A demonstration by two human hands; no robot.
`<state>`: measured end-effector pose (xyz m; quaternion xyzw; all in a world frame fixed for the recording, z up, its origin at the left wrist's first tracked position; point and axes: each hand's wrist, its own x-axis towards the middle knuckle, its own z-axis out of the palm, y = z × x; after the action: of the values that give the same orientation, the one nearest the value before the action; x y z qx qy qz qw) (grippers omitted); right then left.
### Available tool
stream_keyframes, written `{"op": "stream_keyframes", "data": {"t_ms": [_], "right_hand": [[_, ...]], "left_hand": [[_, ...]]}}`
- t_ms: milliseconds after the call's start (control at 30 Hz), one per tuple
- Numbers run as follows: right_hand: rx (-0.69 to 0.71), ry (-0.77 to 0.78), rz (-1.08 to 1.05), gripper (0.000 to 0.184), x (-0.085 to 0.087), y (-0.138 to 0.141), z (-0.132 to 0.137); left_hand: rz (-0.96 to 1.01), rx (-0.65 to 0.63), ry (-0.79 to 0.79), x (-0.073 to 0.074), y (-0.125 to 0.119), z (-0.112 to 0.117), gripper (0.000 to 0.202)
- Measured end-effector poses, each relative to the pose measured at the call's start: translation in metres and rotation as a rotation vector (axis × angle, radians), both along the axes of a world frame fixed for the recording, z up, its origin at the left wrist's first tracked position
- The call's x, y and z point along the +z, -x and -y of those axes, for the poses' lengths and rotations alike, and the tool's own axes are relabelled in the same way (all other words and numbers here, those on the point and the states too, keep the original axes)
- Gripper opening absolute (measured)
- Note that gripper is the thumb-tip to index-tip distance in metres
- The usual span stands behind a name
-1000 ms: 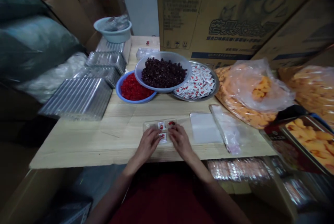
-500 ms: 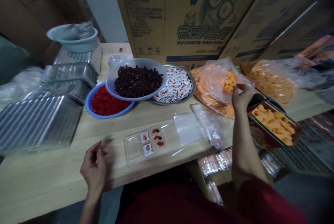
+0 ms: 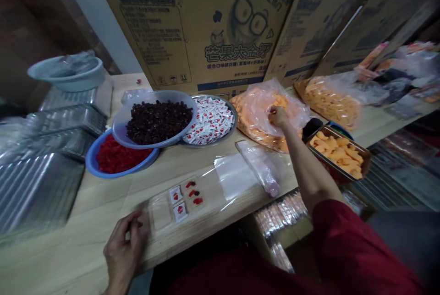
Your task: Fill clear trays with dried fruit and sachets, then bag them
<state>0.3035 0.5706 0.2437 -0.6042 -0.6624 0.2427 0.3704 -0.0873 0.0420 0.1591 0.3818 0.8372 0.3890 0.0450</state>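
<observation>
A clear compartment tray (image 3: 161, 210) lies at the wooden table's (image 3: 103, 194) near edge. It holds two small white sachets and a few red and dark fruit pieces. My left hand (image 3: 124, 250) rests beside the tray's left end, fingers curled and touching its edge. My right hand (image 3: 277, 116) reaches far right into an open plastic bag of orange dried fruit (image 3: 264, 111), fingers bunched among the pieces; what they hold is hidden.
A bowl of dark dried fruit (image 3: 156, 120) sits above a blue bowl of red pieces (image 3: 117, 160). A metal plate of sachets (image 3: 211, 120), clear flat bags (image 3: 240, 171), stacked clear trays (image 3: 41, 171), a tin of orange pieces (image 3: 338, 153) and cardboard boxes (image 3: 206, 24) surround them.
My right hand left the tray, swung right and has gone down into the bag of orange fruit. My left hand slid off to the tray's left end. The view turned right.
</observation>
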Motion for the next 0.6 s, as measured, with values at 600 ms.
{"op": "stream_keyframes", "data": {"t_ms": [600], "right_hand": [[-0.232, 0.036, -0.724, 0.020, 0.015, -0.025, 0.017]], "left_hand": [[-0.098, -0.117, -0.081, 0.014, -0.008, -0.031, 0.026]]}}
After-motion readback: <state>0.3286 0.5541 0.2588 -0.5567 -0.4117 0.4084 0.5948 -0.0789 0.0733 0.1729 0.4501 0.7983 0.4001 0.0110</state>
